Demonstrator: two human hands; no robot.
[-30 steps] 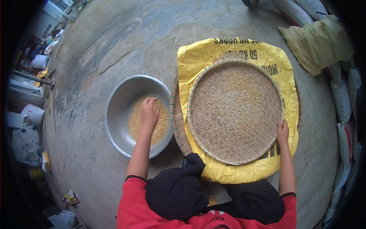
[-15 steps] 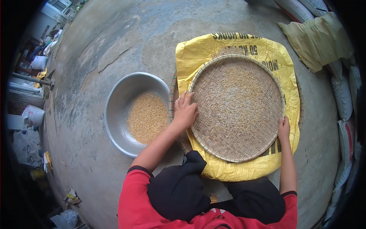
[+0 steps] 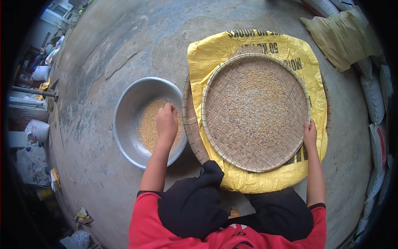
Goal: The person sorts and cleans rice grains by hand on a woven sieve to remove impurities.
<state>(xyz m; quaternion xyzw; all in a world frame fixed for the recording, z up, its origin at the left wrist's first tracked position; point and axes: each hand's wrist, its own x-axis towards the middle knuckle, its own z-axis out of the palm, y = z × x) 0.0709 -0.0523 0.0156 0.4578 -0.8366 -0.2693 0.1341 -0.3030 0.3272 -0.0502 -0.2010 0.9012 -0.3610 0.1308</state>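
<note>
My left hand (image 3: 167,121) is over the wide metal basin (image 3: 125,118), its fingers drawn together in a pinch; what they hold, if anything, is too small to make out. Golden grain (image 3: 148,124) covers the bottom of that basin. At the right, my right hand (image 3: 309,132) grips the rim of a round woven bamboo tray (image 3: 224,137). Yellow and whitish grains (image 3: 261,99) are scattered over the tray's middle. Beneath it is a yellow printed sack (image 3: 248,182), spread over a second, larger woven tray (image 3: 191,120).
Filled sacks (image 3: 372,97) line the right side, with a yellowish sack (image 3: 338,39) lying over some at the top right. White buckets (image 3: 37,130), bags and other household clutter stand along the left. Cracked concrete floor (image 3: 103,50) lies underneath everything.
My left hand has left the tray's left rim and moved left over the basin, its fingers now pinched. My right hand has kept its hold on the rim.
</note>
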